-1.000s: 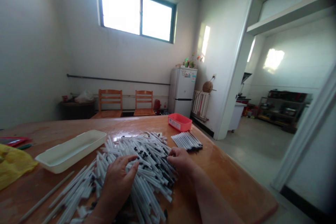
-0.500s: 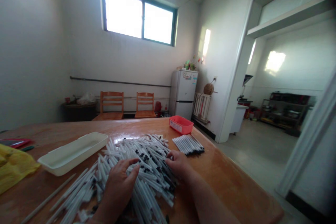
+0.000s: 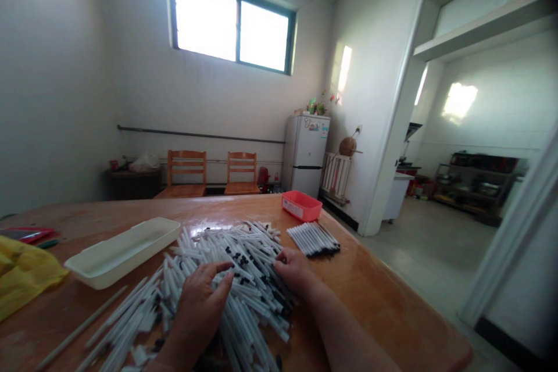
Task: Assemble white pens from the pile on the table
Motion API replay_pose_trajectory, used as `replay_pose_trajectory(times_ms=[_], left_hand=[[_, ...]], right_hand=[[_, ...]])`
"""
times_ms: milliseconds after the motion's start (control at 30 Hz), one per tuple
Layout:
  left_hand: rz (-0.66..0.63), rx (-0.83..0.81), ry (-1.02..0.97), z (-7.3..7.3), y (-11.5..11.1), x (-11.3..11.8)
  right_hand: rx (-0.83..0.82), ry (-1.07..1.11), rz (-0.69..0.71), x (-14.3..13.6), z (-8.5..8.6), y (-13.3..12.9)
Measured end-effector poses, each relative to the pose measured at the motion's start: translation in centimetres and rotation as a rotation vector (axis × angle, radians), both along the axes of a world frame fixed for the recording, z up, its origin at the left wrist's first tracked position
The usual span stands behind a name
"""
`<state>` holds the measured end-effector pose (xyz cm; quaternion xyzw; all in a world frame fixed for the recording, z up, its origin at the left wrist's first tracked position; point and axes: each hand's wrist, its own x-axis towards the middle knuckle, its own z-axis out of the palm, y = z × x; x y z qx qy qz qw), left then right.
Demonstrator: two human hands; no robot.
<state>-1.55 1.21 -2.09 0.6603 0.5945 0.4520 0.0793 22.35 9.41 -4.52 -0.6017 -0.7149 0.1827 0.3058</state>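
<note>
A big loose pile of white pen tubes (image 3: 246, 314) with black caps or tips covers the middle of the wooden table. My left hand (image 3: 203, 296) is over the pile's near left part, thumb and forefinger apart with nothing seen between them. On the pile's right side, my right hand (image 3: 294, 270) has its fingers closed together at the tubes; what they pinch, if anything, is too small to make out. Beyond my right hand lies a neat row of white tubes (image 3: 310, 237) with black ends toward me.
A long cream tray (image 3: 93, 278) stands left of the pile, a red basket (image 3: 300, 211) behind the row. At the left are a yellow bag (image 3: 26, 279) and a red item (image 3: 28, 235). Two chairs (image 3: 186, 170) stand beyond the wooden table (image 3: 375, 308).
The view has shifted very slightly. My right hand's closed fingers have moved a little left over the pile; my left hand stays nearly in place.
</note>
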Motion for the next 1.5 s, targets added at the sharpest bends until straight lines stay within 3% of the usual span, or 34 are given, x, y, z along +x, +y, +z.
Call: replay_pose_trajectory(times_ms=[867,1100,1267,1500], left_hand=[[0.013,0.018,0.006,0.2,-0.2,0.0],[0.007,0.011,-0.005,0.4,-0.6,0.0],[-0.053,0.028,0.116,0.5,-0.9,0.4],[-0.061,-0.02,0.364,0.3,-1.3,0.9]], right_hand=[[0.044,-0.012,-0.055,1.5,0.3,-0.3],[0.12,-0.018,-0.104,2.0,2.7,-1.9],[0.29,0.004,-0.204,2.4,4.9,-3.4],[0.407,0.393,-0.162,2.7,6.1,-4.0]])
